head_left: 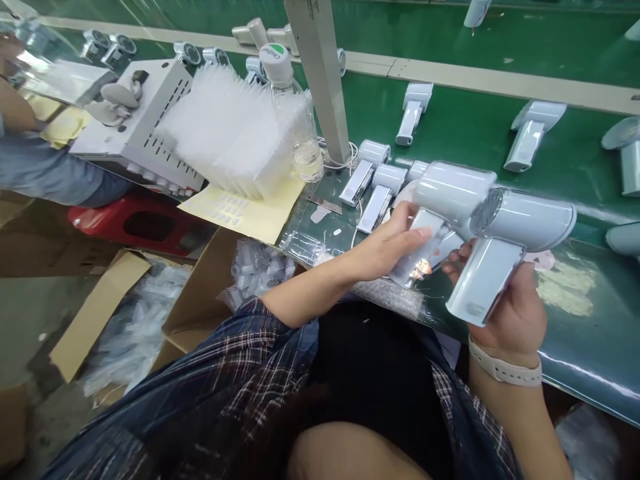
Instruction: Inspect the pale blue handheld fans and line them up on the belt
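Observation:
My left hand (390, 247) grips the handle of a pale blue-grey, hair-dryer-shaped housing (453, 190). In my right hand (520, 310), close beside it, is a second hair-dryer-shaped housing (533, 220), its handle pointing down toward me. The barrels of the two overlap in view; I cannot tell whether they touch. Part of another glossy handle shows between my hands, partly hidden. Just beyond my left hand, similar housings (375, 208) lie on the green worktop (313, 230), next to a small metal strip (324, 204).
A metal post (323, 80) rises beside a clear bottle (307, 157) and a white bristly stack (235, 127) on yellow sticker paper (270, 220). More housings (535, 133) lie on the green belt. A cardboard box (200, 300) stands below; another person's arm (15, 110) is at left.

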`<state>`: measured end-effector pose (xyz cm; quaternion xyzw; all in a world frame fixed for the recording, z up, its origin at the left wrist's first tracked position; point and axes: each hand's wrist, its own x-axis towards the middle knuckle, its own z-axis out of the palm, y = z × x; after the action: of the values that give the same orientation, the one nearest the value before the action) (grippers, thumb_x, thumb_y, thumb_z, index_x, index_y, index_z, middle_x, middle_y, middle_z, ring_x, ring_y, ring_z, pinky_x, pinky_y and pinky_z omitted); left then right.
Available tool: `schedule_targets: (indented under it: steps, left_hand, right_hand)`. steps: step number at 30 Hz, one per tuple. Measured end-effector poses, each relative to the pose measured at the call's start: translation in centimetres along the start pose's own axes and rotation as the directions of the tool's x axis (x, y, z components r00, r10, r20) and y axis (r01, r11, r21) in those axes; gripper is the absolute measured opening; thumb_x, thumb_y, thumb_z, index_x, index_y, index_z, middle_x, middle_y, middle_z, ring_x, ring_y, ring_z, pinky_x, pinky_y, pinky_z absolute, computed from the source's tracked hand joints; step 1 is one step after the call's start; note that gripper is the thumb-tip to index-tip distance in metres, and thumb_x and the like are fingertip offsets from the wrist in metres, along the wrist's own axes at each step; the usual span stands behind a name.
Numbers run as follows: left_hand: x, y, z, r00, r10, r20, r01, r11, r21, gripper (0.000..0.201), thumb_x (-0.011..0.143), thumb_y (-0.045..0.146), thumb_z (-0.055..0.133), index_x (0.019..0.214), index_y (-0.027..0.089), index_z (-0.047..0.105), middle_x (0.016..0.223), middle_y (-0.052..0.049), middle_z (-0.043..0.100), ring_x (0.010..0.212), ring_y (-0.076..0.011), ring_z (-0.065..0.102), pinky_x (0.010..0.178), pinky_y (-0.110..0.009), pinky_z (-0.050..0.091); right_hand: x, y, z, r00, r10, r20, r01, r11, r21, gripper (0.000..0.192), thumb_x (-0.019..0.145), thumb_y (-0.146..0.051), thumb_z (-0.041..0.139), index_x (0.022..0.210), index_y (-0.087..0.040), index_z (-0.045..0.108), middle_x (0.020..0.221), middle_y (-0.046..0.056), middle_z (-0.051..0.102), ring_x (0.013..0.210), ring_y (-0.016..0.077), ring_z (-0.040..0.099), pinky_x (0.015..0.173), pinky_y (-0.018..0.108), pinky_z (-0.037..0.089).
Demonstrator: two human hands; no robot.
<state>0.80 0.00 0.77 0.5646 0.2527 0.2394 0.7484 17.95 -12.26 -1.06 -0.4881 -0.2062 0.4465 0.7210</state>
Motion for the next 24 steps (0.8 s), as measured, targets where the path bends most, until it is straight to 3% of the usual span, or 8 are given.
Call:
schedule_targets:
  steps: [3, 7, 10, 12, 14, 17, 20, 24]
  left_hand:
    - [-0.9, 1.0, 0.4, 0.994, -0.037, 0.104, 0.040, 0.999, -0.027, 0.043, 0.103, 0.051, 0.060, 0.131, 0.023, 0.043, 0.117, -0.008, 0.070, 0.089, -0.0202, 0.072, 0.072, -0.033, 0.057]
    - [-1.8, 2.4, 0.8, 0.973, -0.061, 0.222, 0.097, 0.983, -0.157, 0.057, 0.098, 0.058, 0.077, 0.127, 0.027, 0.039, 0.111, -0.005, 0.071, 0.092, -0.0231, 0.078, 0.075, -0.034, 0.063]
    - [-1.8, 2.9, 1.1, 0.970, -0.059, 0.235, 0.119, 0.961, -0.248, 0.064, 0.092, 0.055, 0.088, 0.128, 0.029, 0.042, 0.118, -0.006, 0.073, 0.100, -0.0234, 0.080, 0.085, -0.037, 0.065]
    - [-1.4, 2.9, 1.3, 0.971, -0.031, 0.236, 0.099, 0.954, -0.283, 0.070, 0.085, 0.050, 0.096, 0.130, 0.027, 0.047, 0.122, -0.007, 0.073, 0.103, -0.0229, 0.079, 0.090, -0.037, 0.064]
    - [-0.6, 2.7, 1.4, 0.964, -0.005, 0.267, 0.089, 0.949, -0.303, 0.077, 0.077, 0.047, 0.102, 0.131, 0.024, 0.053, 0.120, -0.008, 0.073, 0.101, -0.0221, 0.078, 0.092, -0.037, 0.062]
    - [0.5, 2.5, 1.6, 0.951, -0.009, 0.309, 0.109, 0.946, -0.307, 0.075, 0.072, 0.046, 0.105, 0.125, 0.020, 0.059, 0.102, -0.002, 0.070, 0.089, -0.0179, 0.075, 0.087, -0.034, 0.059]
    - [1.1, 2.3, 1.7, 0.972, -0.032, 0.231, 0.100, 0.952, -0.289, 0.067, 0.072, 0.048, 0.104, 0.114, 0.019, 0.061, 0.092, 0.001, 0.065, 0.081, -0.0133, 0.068, 0.079, -0.030, 0.056]
    - [1.4, 1.3, 1.5, 0.982, -0.035, 0.184, 0.099, 0.930, -0.353, 0.065, 0.080, 0.061, 0.089, 0.121, 0.019, 0.060, 0.108, -0.007, 0.076, 0.084, -0.0177, 0.072, 0.078, -0.032, 0.058]
  right_hand:
    - [-0.3, -0.5, 0.1, 0.995, -0.076, -0.060, 0.074, 0.997, -0.040, 0.049, 0.089, -0.073, 0.084, 0.099, -0.025, 0.087, 0.095, 0.006, 0.080, 0.080, 0.0236, 0.075, 0.076, 0.041, 0.070]
    - [-0.8, -1.7, -0.1, 0.973, -0.194, -0.126, 0.185, 0.979, -0.082, 0.028, 0.090, -0.055, 0.086, 0.093, -0.028, 0.087, 0.101, 0.004, 0.081, 0.088, 0.0250, 0.076, 0.089, 0.047, 0.072]
    - [-1.3, -2.8, 0.0, 0.950, -0.242, -0.199, 0.218, 0.967, -0.134, 0.016, 0.094, -0.043, 0.079, 0.088, -0.030, 0.086, 0.096, 0.004, 0.080, 0.087, 0.0278, 0.076, 0.090, 0.055, 0.072]
    - [-1.5, -3.6, 0.4, 0.961, -0.212, -0.179, 0.189, 0.972, -0.141, 0.022, 0.095, -0.046, 0.075, 0.095, -0.028, 0.087, 0.099, 0.008, 0.080, 0.091, 0.0299, 0.077, 0.084, 0.054, 0.072]
    - [-1.5, -4.3, 1.0, 0.987, -0.099, -0.124, 0.086, 0.991, -0.106, 0.029, 0.095, -0.051, 0.072, 0.100, -0.026, 0.087, 0.102, 0.010, 0.080, 0.093, 0.0299, 0.077, 0.077, 0.050, 0.072]
    - [-1.4, -4.8, 1.6, 0.998, 0.029, -0.063, -0.033, 0.998, -0.059, 0.032, 0.095, -0.052, 0.067, 0.092, -0.026, 0.085, 0.090, 0.008, 0.076, 0.080, 0.0255, 0.072, 0.065, 0.042, 0.068]
    - [-1.2, -4.6, 1.6, 1.000, 0.015, -0.011, -0.015, 0.999, -0.050, 0.039, 0.097, -0.051, 0.059, 0.080, -0.022, 0.079, 0.078, 0.008, 0.070, 0.066, 0.0212, 0.065, 0.056, 0.035, 0.061]
    - [-0.9, -4.0, 1.2, 1.000, -0.012, 0.011, 0.012, 1.000, -0.018, 0.039, 0.099, -0.051, 0.058, 0.087, -0.020, 0.078, 0.084, 0.008, 0.072, 0.064, 0.0205, 0.065, 0.053, 0.035, 0.057]
